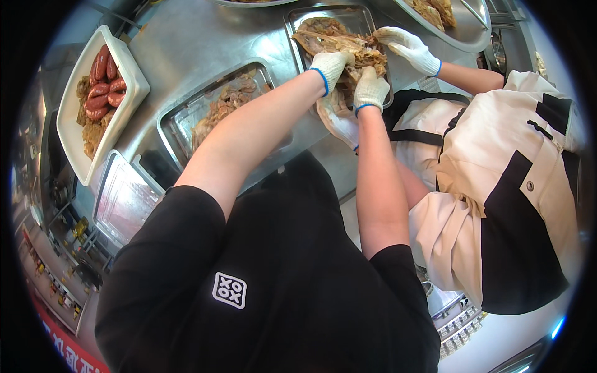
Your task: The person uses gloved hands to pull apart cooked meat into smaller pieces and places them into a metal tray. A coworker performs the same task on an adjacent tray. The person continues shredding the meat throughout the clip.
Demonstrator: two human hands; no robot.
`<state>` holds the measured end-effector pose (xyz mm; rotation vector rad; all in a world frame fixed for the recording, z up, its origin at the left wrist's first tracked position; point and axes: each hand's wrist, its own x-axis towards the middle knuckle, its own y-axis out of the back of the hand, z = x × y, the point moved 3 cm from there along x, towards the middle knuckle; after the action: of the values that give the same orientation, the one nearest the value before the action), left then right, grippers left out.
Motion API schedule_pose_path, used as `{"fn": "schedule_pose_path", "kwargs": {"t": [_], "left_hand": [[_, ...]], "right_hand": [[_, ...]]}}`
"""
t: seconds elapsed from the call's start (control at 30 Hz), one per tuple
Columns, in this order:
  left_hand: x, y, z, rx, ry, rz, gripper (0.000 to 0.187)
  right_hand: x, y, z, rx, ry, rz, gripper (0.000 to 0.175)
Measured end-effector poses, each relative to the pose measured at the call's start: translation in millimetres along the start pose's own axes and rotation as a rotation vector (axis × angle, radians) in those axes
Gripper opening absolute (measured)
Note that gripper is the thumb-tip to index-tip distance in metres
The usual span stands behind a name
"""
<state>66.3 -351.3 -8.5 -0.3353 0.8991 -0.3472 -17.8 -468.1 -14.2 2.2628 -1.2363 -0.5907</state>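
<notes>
A large piece of browned cooked meat (357, 45), pulled into strands in places, lies over a rectangular metal tray (365, 17). My left hand (332, 66), in a white knit glove with a blue cuff, grips its near left side. Close by, my right hand (371, 91), gloved the same way, has its curled fingers at the meat's near edge; the fingertips are partly hidden. A co-worker's gloved hand (408, 50) reaches to the meat's right side. Another gloved hand (339, 120) of that co-worker is below, partly behind my right wrist.
On the steel table (186, 51), a second metal tray (175, 122) holds meat pieces (224, 105) under my left forearm. Farther left are a white tub (133, 77) with sausages (103, 86) and a clear lid (126, 198). A steel basin (466, 39) is back right; the co-worker (494, 140) stands at right.
</notes>
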Motion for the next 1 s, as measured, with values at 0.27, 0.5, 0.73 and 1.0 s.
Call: {"fn": "schedule_pose_path", "kwargs": {"t": [0.27,0.5,0.73,1.0], "left_hand": [[26,4,-4,0.007,0.118,-0.127,0.019],[38,10,5,0.075,0.216,-0.423,0.023],[35,2,18,0.125,0.336,-0.502,0.033],[18,0,23,0.197,0.325,-0.361,0.008]], "right_hand": [[13,-14,40,0.156,-0.173,-0.093,0.05],[15,1,41,0.655,-0.642,-0.435,0.038],[20,12,18,0.326,-0.423,-0.281,0.036],[15,33,-5,-0.02,-0.406,-0.359,0.061]]}}
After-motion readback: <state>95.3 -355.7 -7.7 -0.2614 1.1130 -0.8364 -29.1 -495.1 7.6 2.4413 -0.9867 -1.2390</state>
